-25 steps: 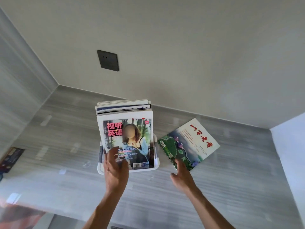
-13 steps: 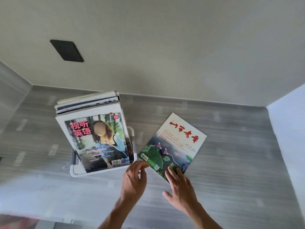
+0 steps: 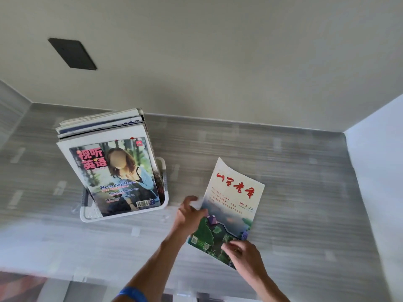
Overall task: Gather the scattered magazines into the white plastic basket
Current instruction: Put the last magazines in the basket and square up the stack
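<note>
Left hand (image 3: pixel 190 211) and right hand (image 3: pixel 242 253) grip the cream-and-green landscape magazine with red calligraphy (image 3: pixel 231 205).
Its near left edge lifts off the grey striped floor (image 3: pixel 294 171), beside the white plastic basket (image 3: pixel 164 171) of upright magazines (image 3: pixel 113 171).

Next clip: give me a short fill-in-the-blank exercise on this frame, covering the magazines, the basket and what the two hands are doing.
1. The magazine with red calligraphy is held by ____ hands: the left hand at its left edge, the right hand at its bottom corner.
2. The other magazines stand in the ____ plastic basket.
3. The held magazine is to the ____ of the basket.
4. The dark wall plate is mounted ____ the basket.

Missing words: both; white; right; above
</note>
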Tool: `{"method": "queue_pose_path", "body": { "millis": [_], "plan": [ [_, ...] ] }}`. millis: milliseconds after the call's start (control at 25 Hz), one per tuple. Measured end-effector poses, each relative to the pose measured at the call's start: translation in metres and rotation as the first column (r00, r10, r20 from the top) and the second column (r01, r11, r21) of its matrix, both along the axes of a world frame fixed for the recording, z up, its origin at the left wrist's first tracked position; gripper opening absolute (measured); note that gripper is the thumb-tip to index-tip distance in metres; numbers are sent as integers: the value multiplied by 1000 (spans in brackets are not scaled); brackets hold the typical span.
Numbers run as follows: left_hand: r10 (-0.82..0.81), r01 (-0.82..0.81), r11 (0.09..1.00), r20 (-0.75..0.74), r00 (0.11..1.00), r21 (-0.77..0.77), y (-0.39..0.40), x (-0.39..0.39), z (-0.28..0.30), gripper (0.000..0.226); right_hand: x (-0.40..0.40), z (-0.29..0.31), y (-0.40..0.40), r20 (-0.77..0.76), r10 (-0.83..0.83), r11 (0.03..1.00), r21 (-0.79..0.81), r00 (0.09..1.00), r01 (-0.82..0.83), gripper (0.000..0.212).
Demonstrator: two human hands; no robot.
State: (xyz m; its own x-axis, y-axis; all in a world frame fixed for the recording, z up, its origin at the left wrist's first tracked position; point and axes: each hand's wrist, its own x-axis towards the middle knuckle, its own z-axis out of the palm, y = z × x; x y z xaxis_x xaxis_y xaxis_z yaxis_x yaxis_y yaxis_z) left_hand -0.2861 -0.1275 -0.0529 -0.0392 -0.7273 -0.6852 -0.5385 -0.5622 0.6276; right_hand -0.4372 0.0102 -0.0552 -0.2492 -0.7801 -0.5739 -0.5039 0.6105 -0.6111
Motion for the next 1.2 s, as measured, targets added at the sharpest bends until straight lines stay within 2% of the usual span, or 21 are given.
{"method": "queue_pose_path", "body": {
  "millis": [80, 120, 200, 280, 320, 400, 440, 520, 600, 720, 880, 960, 1120, 1200],
  "plan": [
    [-185, 184, 970, 5, 983, -157, 3, -13, 8, 29, -10, 1, -4, 192, -170, 985, 51, 966, 163, 11],
    [-200, 188, 950, -24, 979, -249, 10, -20, 15, 29, -16, 4, -7, 235, -286, 958, 71, 929, 277, 12],
    [-211, 110, 912, -222, 952, -396, 24, -20, 30, 27, -30, 8, -14, 285, -528, 841, 47, 800, 538, 24],
    [-250, 39, 909, -471, 846, -414, 29, 0, 47, 18, -46, 17, -25, 326, -601, 780, 38, 730, 625, 57],
    [-280, 53, 916, -538, 795, -398, 29, 16, 54, 15, -51, 19, -31, 386, -579, 794, 67, 718, 604, 66],
    [-291, 101, 933, -556, 778, -345, 28, 49, 66, 20, -54, 27, -43, 502, -477, 864, 117, 721, 490, 60],
    [-265, 96, 939, -520, 812, -330, 27, 64, 69, 27, -47, 32, -50, 522, -418, 895, 94, 744, 436, 47],
    [-176, 13, 928, -408, 896, -372, 23, 89, 70, 38, -28, 41, -62, 458, -353, 917, -7, 816, 400, 10],
    [-28, -121, 907, -344, 939, -403, 22, 113, 65, 35, -5, 43, -70, 416, -252, 937, -120, 874, 327, 26],
    [116, -271, 872, -365, 924, -408, 22, 147, 57, 28, 28, 48, -73, 408, -119, 961, -181, 905, 208, 31],
    [102, -233, 864, -298, 949, -446, 33, 174, 58, 33, 61, 45, -68, 415, -144, 965, -141, 898, 220, 21],
    [103, -254, 832, -313, 944, -493, 33, 183, 72, 27, 75, 63, -75, 443, -124, 959, -177, 888, 223, 23],
    [95, -359, 698, -417, 904, -619, -7, 217, 131, 23, 104, 126, -124, 492, -10, 898, -379, 870, 225, 29],
    [122, -342, 659, -354, 927, -670, -40, 240, 159, 21, 126, 151, -159, 513, 85, 863, -466, 854, 194, 31]
  ]
}}
